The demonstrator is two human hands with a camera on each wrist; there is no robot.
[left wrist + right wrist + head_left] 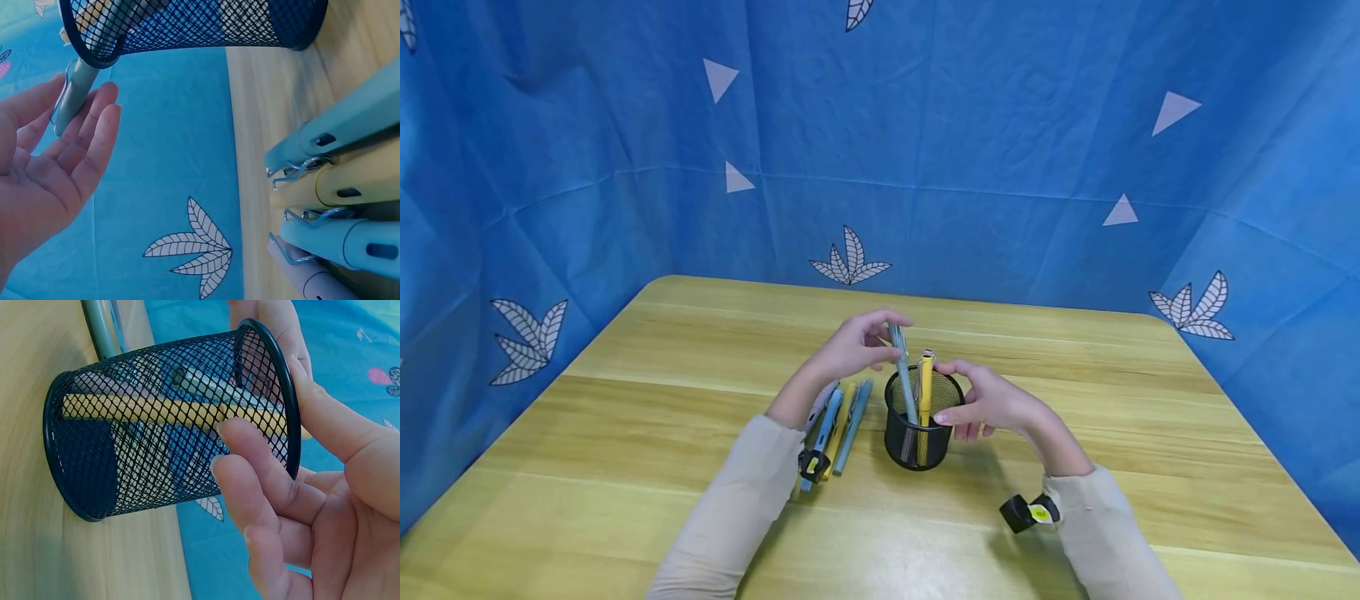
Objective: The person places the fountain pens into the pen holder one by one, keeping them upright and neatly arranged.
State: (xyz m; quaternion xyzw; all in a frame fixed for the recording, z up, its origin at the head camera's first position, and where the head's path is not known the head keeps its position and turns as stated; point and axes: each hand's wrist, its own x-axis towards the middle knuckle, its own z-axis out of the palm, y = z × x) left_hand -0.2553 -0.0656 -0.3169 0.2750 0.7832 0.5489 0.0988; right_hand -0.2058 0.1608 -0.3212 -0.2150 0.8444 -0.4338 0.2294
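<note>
A black mesh pen holder (892, 437) stands upright on the table. My left hand (859, 343) pinches a grey-teal pen (905, 379) near its clip end, and the pen slants down into the holder. Through the mesh in the right wrist view, the lower end of that pen (206, 384) shows partway down inside. My right hand (996, 400) holds the holder at its right side, thumb at the rim and fingertips (237, 481) against the mesh. A yellow pen (926, 387) stands in the holder, with a purplish pen partly hidden beside it.
Left of the holder several pens lie side by side on the wooden table (625, 433): a teal pen (853, 429), a yellow pen (369, 175), a light blue pen (350, 240) and a lilac pen (300, 269). A blue patterned curtain (985, 150) hangs behind the table.
</note>
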